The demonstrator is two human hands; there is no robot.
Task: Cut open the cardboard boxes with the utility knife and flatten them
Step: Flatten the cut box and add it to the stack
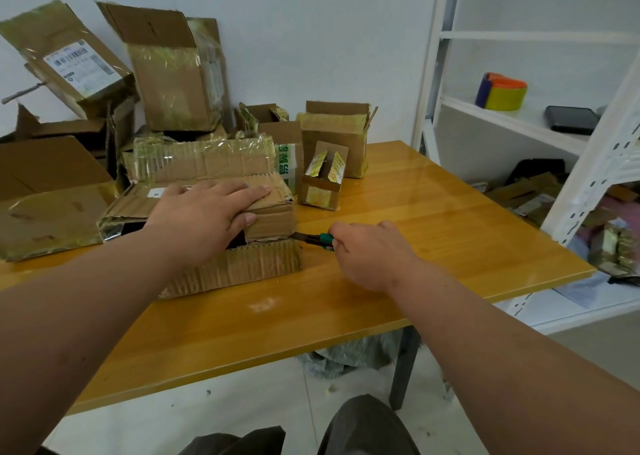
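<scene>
A low corrugated cardboard box (242,267) lies on the yellow wooden table (433,233), its top flap partly lifted and its near wall folded down. My left hand (204,215) presses flat on the top flap, thumb hooked over the flap's edge. My right hand (367,253) grips a utility knife (317,240) with a green and black handle. Its blade points left into the box's right corner seam.
Several more taped cardboard boxes (173,73) are piled at the table's back and left, with a small open one (323,177) just behind the knife. A white metal shelf rack (519,115) stands to the right, holding coloured tape rolls (502,91). Flattened cardboard (530,195) lies under it.
</scene>
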